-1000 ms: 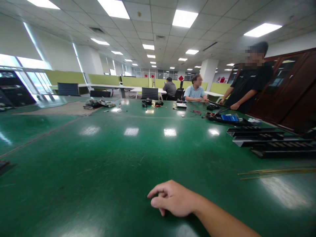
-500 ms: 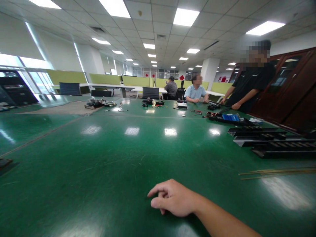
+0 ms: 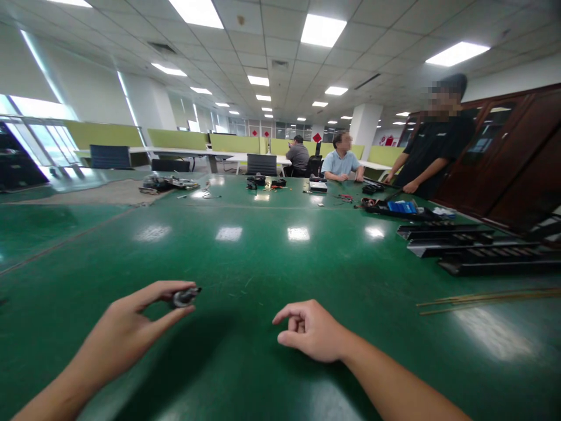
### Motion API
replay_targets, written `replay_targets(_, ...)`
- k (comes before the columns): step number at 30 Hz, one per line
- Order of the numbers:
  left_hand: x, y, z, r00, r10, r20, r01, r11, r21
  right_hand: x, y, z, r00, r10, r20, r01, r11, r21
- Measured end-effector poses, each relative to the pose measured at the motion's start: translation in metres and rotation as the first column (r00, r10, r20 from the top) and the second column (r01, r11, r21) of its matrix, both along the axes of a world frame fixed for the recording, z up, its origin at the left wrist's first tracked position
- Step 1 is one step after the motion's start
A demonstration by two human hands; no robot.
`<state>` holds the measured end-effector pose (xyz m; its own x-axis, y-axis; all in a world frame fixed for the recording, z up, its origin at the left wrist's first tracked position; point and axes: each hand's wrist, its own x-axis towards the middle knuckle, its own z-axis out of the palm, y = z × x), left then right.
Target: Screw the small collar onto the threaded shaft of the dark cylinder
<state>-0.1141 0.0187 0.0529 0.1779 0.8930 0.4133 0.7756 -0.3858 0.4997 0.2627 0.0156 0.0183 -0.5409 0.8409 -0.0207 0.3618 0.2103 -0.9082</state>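
Note:
My left hand point(image 3: 120, 327) pinches a small dark, round part with a grey rim and a short stub point(image 3: 184, 297) between thumb and fingertips. It is held above the green tabletop point(image 3: 245, 257), and a shadow lies below it. My right hand point(image 3: 313, 330) is at the middle front, low over the table or resting on it. Its index finger and thumb are apart with nothing between them, and the other fingers curl inward.
Black metal channels point(image 3: 495, 257) and thin brass-coloured rods point(image 3: 482, 300) lie on the right. Behind them are a black tray with blue items point(image 3: 401, 207) and a standing person point(image 3: 433, 140). Another person point(image 3: 342, 161) sits at the far edge. Electronics point(image 3: 166, 183) lie at the far left.
My left hand has come into view from the lower left with the small dark part in its fingers. My right hand sits slightly higher and further right in the picture. The view has shifted a little.

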Motion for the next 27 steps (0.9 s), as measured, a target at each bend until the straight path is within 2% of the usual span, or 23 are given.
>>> replay_targets(2,0.044,0.004,-0.005,0.976,-0.213,-0.031,0.210,0.974,-0.080,0.003,0.001,0.000,1.000,0.022,0.017,-0.023,0.999,0.036)
replay_targets(5,0.103,0.001,-0.008,0.884,-0.459,-0.083,0.446,0.884,-0.144,0.009,0.001,0.002,0.994,0.102,0.031,-0.104,0.994,0.041)
replay_targets(8,0.132,-0.008,-0.015,0.797,-0.595,-0.103,0.584,0.803,-0.120,0.013,0.002,0.005,0.991,0.131,0.021,-0.132,0.990,0.043)
replay_targets(10,0.134,-0.012,-0.024,0.792,-0.608,-0.060,0.602,0.794,-0.085,0.014,0.003,0.005,0.990,0.138,0.023,-0.140,0.988,0.059)
replay_targets(15,0.124,-0.016,-0.044,0.882,-0.464,0.085,0.470,0.878,-0.094,0.010,-0.001,0.005,0.977,0.157,0.143,-0.176,0.975,0.132)
replay_targets(21,0.123,-0.016,-0.051,0.817,-0.566,0.110,0.570,0.822,0.000,0.003,-0.010,0.010,0.954,0.123,0.274,-0.204,0.935,0.291)
replay_targets(27,0.124,-0.019,-0.055,0.794,-0.604,0.069,0.598,0.797,0.087,0.003,-0.009,0.007,0.953,0.161,0.258,-0.232,0.933,0.275)
